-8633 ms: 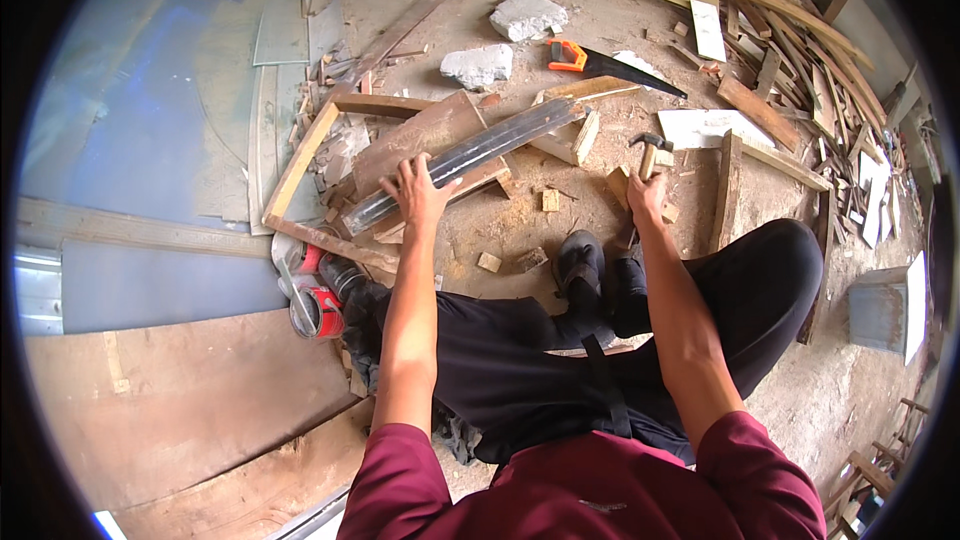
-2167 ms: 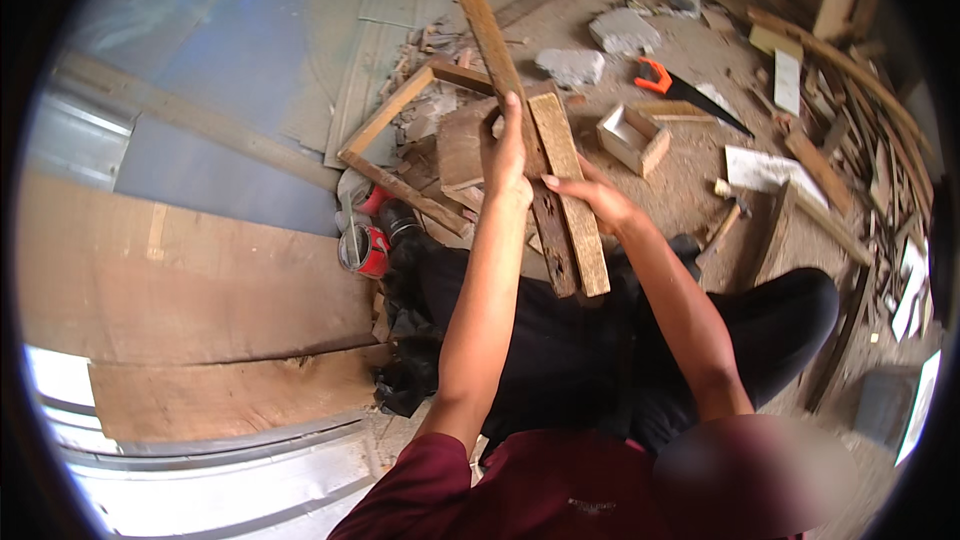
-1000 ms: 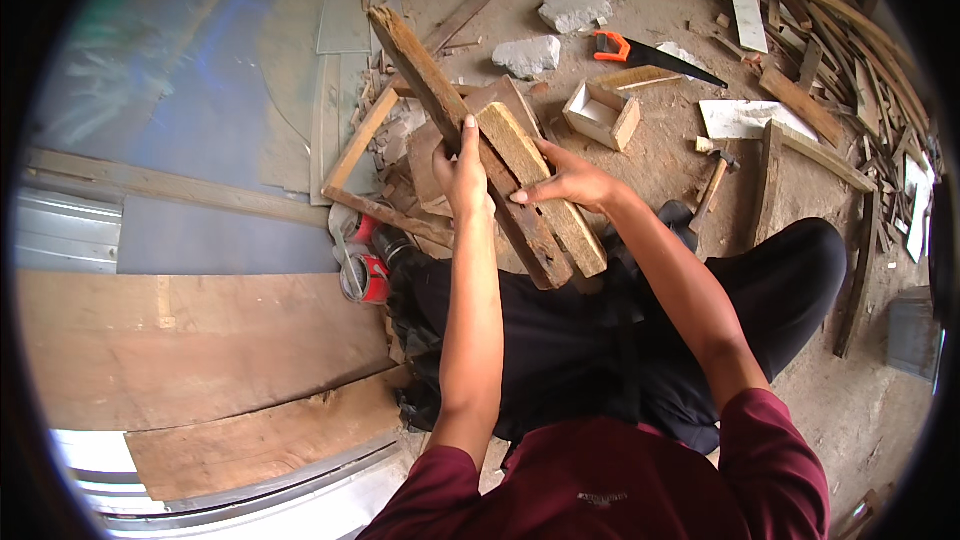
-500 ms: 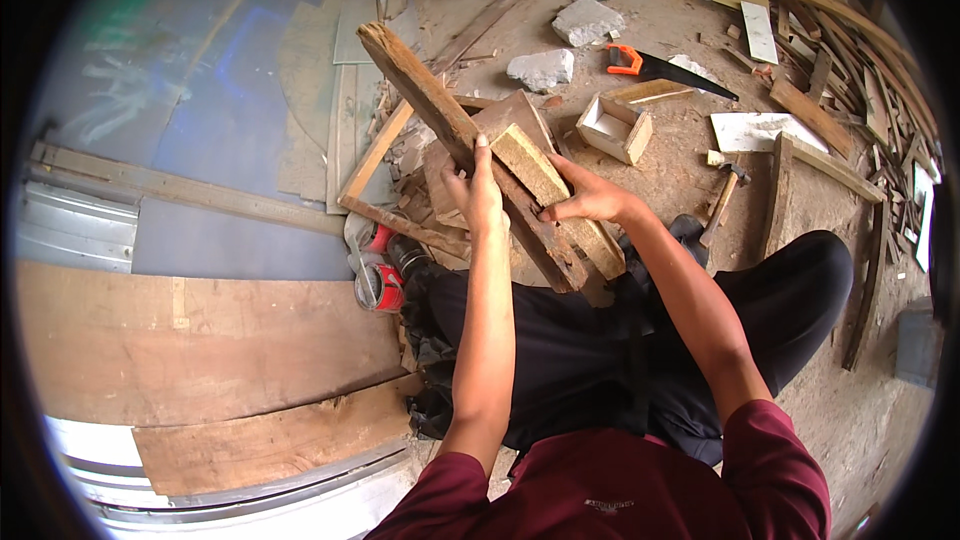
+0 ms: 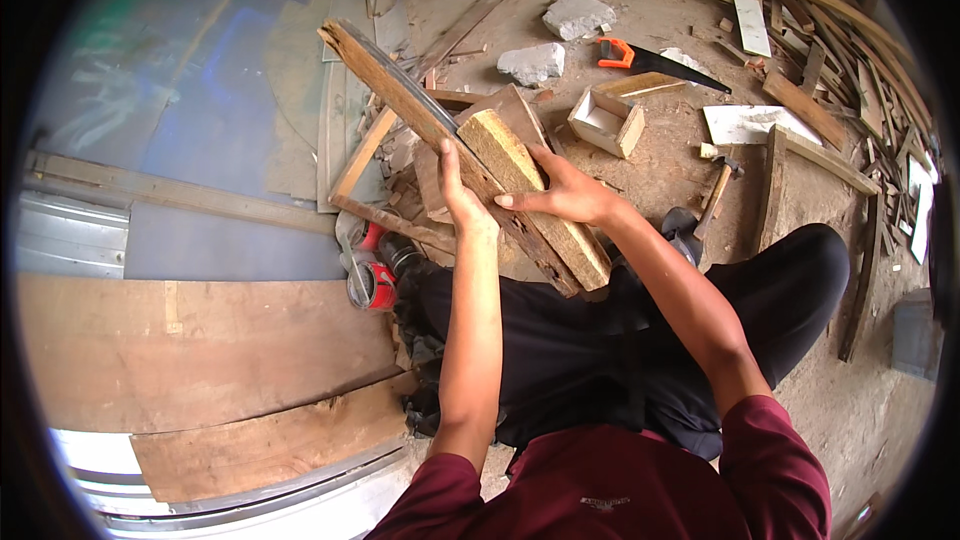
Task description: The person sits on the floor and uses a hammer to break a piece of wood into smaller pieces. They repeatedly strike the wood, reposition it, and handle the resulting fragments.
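Long piece: weathered brown wooden batten [image 5: 400, 96], slanted, far end raised to the left, near end over the black-trousered lap [image 5: 600, 360].
Short piece: pale yellow, rough-faced wooden strip [image 5: 505, 154], laid alongside the batten on its right; near ends lie roughly level, far end stops well short of the batten's.
Left hand [image 5: 468, 208]: gripping the batten partway along, thumb up on its face, fingers mostly hidden. Probably placed there to balance the long overhang.
Right hand [image 5: 572, 192]: gripping the strip, thumb laid across it toward the batten. This likely presses the two pieces together.
Lap: directly below the near ends; seated posture probably steadies the forearms. Contact with the wood: cannot tell.
Hammer with wooden handle and dark head [image 5: 713, 202]: on the dusty floor [image 5: 850, 415] beside the right hand's side, presumably set down since both hands are occupied.
Orange-handled black saw [image 5: 665, 64]: farther off on the floor, beyond the small open wooden box [image 5: 630, 130].
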`<move>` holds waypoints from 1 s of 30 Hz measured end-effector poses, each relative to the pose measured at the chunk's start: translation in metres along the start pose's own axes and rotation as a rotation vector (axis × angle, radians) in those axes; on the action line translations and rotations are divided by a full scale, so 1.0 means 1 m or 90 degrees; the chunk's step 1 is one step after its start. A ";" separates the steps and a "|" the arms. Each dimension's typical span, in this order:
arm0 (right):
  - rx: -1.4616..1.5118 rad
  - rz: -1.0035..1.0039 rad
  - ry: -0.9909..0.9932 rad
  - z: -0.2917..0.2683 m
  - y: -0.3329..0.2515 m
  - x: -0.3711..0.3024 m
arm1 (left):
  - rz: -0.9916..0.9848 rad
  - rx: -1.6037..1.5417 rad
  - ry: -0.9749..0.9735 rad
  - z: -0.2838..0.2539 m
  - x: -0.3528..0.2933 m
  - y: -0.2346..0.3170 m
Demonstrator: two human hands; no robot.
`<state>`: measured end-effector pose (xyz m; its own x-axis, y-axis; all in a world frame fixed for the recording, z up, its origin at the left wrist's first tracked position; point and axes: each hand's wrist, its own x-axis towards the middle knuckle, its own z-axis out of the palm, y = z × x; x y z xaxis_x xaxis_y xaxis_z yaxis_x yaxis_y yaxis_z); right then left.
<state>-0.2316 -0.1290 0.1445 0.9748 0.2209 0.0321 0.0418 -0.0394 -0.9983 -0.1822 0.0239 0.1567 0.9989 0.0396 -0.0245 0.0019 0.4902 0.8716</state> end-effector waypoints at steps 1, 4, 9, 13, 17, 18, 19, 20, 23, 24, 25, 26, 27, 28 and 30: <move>0.014 -0.028 -0.008 0.002 0.002 0.001 | -0.020 -0.002 -0.033 -0.004 0.001 0.003; 0.044 -0.074 -0.020 0.002 -0.001 0.000 | -0.017 0.035 -0.032 0.001 -0.002 0.009; 0.019 -0.109 -0.032 0.005 -0.006 -0.004 | 0.021 0.025 -0.022 -0.004 0.000 0.009; -0.028 -0.057 -0.018 0.000 0.007 0.001 | 0.043 0.005 0.002 -0.007 0.016 0.009; -0.055 0.000 -0.066 -0.026 0.009 0.000 | 0.035 0.010 0.088 -0.012 0.034 0.024; -0.046 0.006 -0.092 -0.028 0.008 0.002 | 0.021 -0.012 0.110 -0.023 0.041 0.029; -0.037 0.011 -0.118 -0.027 0.007 0.002 | 0.009 -0.034 0.132 -0.032 0.046 0.029; 0.010 0.019 -0.085 -0.026 -0.005 -0.002 | 0.005 -0.043 0.133 -0.029 0.044 0.031; 0.168 0.100 -0.056 -0.025 0.000 0.002 | -0.006 -0.057 0.150 -0.022 0.032 0.033; 0.170 0.132 -0.004 -0.024 0.004 0.006 | -0.010 -0.053 0.165 -0.019 0.028 0.033; 0.157 0.134 0.027 -0.024 0.007 0.007 | -0.015 -0.049 0.179 -0.017 0.025 0.032; 0.144 0.139 0.054 -0.021 0.003 0.008 | -0.012 -0.053 0.179 -0.020 0.025 0.030; 0.131 0.144 0.082 -0.019 0.000 0.008 | -0.010 -0.058 0.179 -0.026 0.026 0.028; 0.163 0.141 0.063 -0.018 -0.003 0.006 | -0.007 -0.062 0.179 -0.030 0.026 0.027; 0.188 0.102 0.023 -0.019 0.004 0.006 | -0.012 -0.057 0.170 -0.030 0.026 0.026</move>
<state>-0.2216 -0.1467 0.1420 0.9712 0.2003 -0.1294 -0.1723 0.2145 -0.9614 -0.1577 0.0634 0.1640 0.9511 0.2514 -0.1793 0.0050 0.5682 0.8229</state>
